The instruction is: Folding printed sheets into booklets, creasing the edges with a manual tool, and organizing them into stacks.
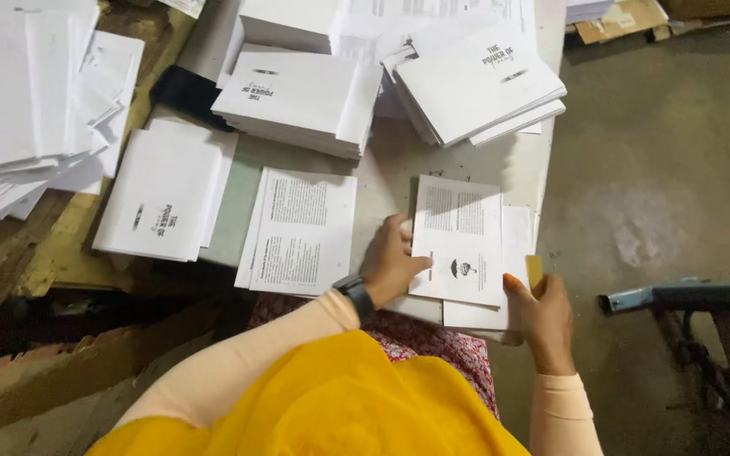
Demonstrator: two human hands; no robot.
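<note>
The fingers of the left hand (390,266) lie flat and close together, thumb stretched out, pressing on the left edge of a printed sheet (458,241); a dark wristwatch (355,294) sits just behind them on the wrist. The fingers of the right hand (542,317) curl shut around a small yellow tool (534,270), whose tip pokes up just above them beside the sheet's right edge. The printed sheet lies between the two sets of fingers on a grey table (382,181), its long axis running away from the person, the top edge farthest from the fingers. It is white, with two blocks of small dark text in its upper half and a small dark emblem near the lower middle, and it rests on another white sheet (519,236) that shows to the right. Just left of the left fingers lies a second printed stack (302,230); well beyond the fingertips stand piles of white booklets (475,84).
</note>
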